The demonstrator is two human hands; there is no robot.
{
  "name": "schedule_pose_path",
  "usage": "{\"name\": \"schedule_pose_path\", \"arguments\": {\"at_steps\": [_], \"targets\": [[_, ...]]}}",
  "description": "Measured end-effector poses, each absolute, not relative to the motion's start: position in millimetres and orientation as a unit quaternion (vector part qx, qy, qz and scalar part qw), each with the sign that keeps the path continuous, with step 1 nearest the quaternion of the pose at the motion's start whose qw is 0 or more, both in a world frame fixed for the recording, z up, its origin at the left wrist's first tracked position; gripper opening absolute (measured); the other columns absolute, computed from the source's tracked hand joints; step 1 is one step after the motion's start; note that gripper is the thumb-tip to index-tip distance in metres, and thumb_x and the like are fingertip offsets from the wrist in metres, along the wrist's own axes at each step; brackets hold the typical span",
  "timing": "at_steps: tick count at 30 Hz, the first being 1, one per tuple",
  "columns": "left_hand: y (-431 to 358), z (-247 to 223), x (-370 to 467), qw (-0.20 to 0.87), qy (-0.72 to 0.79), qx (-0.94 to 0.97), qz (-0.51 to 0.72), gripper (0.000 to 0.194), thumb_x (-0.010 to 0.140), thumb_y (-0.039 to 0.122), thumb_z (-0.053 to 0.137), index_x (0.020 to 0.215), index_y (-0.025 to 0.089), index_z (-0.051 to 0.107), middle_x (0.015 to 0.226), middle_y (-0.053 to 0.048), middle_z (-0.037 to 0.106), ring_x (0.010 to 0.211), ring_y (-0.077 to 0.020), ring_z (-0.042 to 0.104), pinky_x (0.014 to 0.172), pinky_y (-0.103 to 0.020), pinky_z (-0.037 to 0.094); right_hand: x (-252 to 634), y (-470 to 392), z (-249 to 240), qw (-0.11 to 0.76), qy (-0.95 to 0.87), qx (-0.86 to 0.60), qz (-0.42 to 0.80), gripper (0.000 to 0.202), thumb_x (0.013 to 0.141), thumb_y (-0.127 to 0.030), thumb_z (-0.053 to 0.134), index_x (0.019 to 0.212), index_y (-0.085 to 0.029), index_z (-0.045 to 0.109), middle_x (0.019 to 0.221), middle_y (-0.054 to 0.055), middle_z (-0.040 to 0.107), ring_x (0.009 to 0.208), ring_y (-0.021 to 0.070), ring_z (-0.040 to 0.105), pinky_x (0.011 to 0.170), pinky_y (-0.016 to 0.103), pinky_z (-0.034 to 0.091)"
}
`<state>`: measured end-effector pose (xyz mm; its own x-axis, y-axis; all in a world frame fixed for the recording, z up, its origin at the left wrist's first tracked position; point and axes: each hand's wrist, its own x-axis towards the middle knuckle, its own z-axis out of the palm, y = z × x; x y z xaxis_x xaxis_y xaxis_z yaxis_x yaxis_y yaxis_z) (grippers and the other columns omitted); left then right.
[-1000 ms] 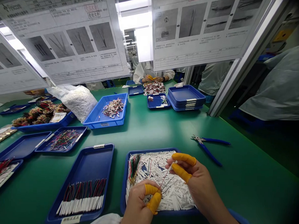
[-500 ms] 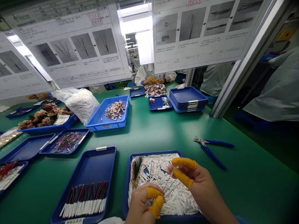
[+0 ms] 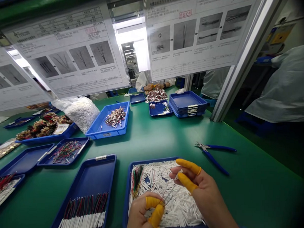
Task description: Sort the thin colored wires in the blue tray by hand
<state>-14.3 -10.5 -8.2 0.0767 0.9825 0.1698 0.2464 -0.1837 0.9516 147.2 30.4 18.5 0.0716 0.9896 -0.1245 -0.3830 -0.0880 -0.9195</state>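
Observation:
Yellow finger covers sit on the thumb and a finger of both hands. My left hand [image 3: 142, 211], low over the tray, pinches a few thin wires [image 3: 167, 194] whose free ends fan upward. My right hand [image 3: 201, 185] is higher and to the right, its fingertips closed on a short white tube [image 3: 179, 174]. A small gap shows between the wire ends and that tube. Beneath both hands is a blue tray [image 3: 126, 206] full of loose white tubes [image 3: 182, 208]. A bundle of red, black and green wires [image 3: 136, 180] lies along the tray's left side.
Left of it, a long blue tray [image 3: 95, 172] holds a row of wires with white sleeves [image 3: 84, 221]. Blue-handled cutters [image 3: 212, 156] lie open to the right. Farther back are a lighter blue bin [image 3: 95, 133], stacked trays [image 3: 188, 98] and a co-worker's hands [image 3: 153, 86]. Instruction sheets [image 3: 76, 55] hang above.
My hands have drawn slightly apart, and the wire ends that reached up to my right fingertips now stand free below them. The whole view has shifted a little.

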Motion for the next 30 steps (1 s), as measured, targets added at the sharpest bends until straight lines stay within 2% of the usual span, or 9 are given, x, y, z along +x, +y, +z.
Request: {"name": "schedule_pose_path", "arguments": {"at_steps": [3,7,10,12,15,17,22,27,30], "targets": [[-11,-8,-16,0.443,0.491,0.565,0.494,0.019,0.066,0.035,0.068,0.069,0.016,0.071,0.072,-0.009,0.068,0.067,-0.0204,0.063,0.064,-0.027,0.050,149,33,17,0.581,-0.341,-0.455,0.583,0.034,0.059,-0.033,0.073,0.089,-0.020,0.061,0.073,0.004,0.070,0.074,0.0224,0.066,0.070,0.038,0.052],[-9,-9,-14,0.551,0.486,0.431,0.524,0.028,0.057,0.037,0.075,0.075,0.016,0.073,0.085,-0.012,0.070,0.074,-0.0234,0.064,0.070,-0.032,0.051,147,30,14,0.520,-0.402,-0.452,0.603,0.030,0.062,-0.028,0.072,0.088,-0.019,0.061,0.080,0.007,0.071,0.085,0.0244,0.064,0.079,0.039,0.048],[-6,-8,-11,0.611,0.468,0.365,0.524,0.027,0.052,0.035,0.078,0.071,0.016,0.074,0.090,-0.011,0.071,0.076,-0.0242,0.065,0.073,-0.034,0.050,140,24,13,0.476,-0.445,-0.407,0.640,0.023,0.067,-0.028,0.067,0.088,-0.019,0.062,0.080,0.006,0.071,0.080,0.0221,0.065,0.075,0.035,0.049],[-4,-6,-11,0.633,0.457,0.364,0.508,0.024,0.052,0.035,0.078,0.063,0.015,0.074,0.080,-0.010,0.072,0.073,-0.0231,0.064,0.073,-0.033,0.049,135,22,13,0.457,-0.475,-0.386,0.645,0.019,0.069,-0.027,0.065,0.086,-0.020,0.064,0.076,0.004,0.070,0.075,0.0206,0.065,0.069,0.032,0.051],[-3,-5,-11,0.642,0.455,0.379,0.486,0.025,0.055,0.038,0.076,0.056,0.013,0.072,0.063,-0.008,0.070,0.066,-0.0209,0.063,0.068,-0.031,0.048,129,19,12,0.460,-0.493,-0.398,0.621,0.015,0.067,-0.028,0.065,0.081,-0.021,0.067,0.069,0.002,0.068,0.060,0.0182,0.063,0.055,0.028,0.051],[-3,-5,-12,0.639,0.457,0.384,0.484,0.026,0.057,0.039,0.074,0.057,0.013,0.072,0.059,-0.007,0.069,0.062,-0.0198,0.062,0.066,-0.031,0.047,127,19,11,0.467,-0.501,-0.411,0.601,0.012,0.066,-0.027,0.065,0.077,-0.022,0.069,0.066,0.001,0.068,0.056,0.0177,0.062,0.053,0.028,0.051],[-4,-11,-15,0.616,0.462,0.413,0.486,0.024,0.058,0.037,0.074,0.059,0.013,0.073,0.057,-0.006,0.069,0.061,-0.0194,0.061,0.066,-0.029,0.046,128,20,10,0.427,-0.578,-0.417,0.556,0.011,0.068,-0.020,0.061,0.071,-0.023,0.071,0.065,0.002,0.068,0.070,0.0225,0.063,0.062,0.030,0.050],[-4,-18,-18,0.608,0.462,0.414,0.496,0.024,0.060,0.036,0.073,0.069,0.014,0.074,0.056,-0.005,0.069,0.060,-0.0200,0.062,0.066,-0.031,0.046,128,19,11,0.433,-0.592,-0.420,0.534,0.014,0.070,-0.014,0.059,0.073,-0.023,0.070,0.068,0.001,0.065,0.067,0.0193,0.060,0.060,0.027,0.047],[-4,-20,-19,0.604,0.460,0.405,0.509,0.024,0.058,0.033,0.075,0.075,0.016,0.074,0.057,-0.005,0.069,0.060,-0.0198,0.062,0.065,-0.030,0.046,128,18,12,0.450,-0.595,-0.437,0.502,0.011,0.069,-0.013,0.060,0.068,-0.021,0.068,0.067,0.001,0.061,0.064,0.0172,0.058,0.058,0.025,0.046]]}}
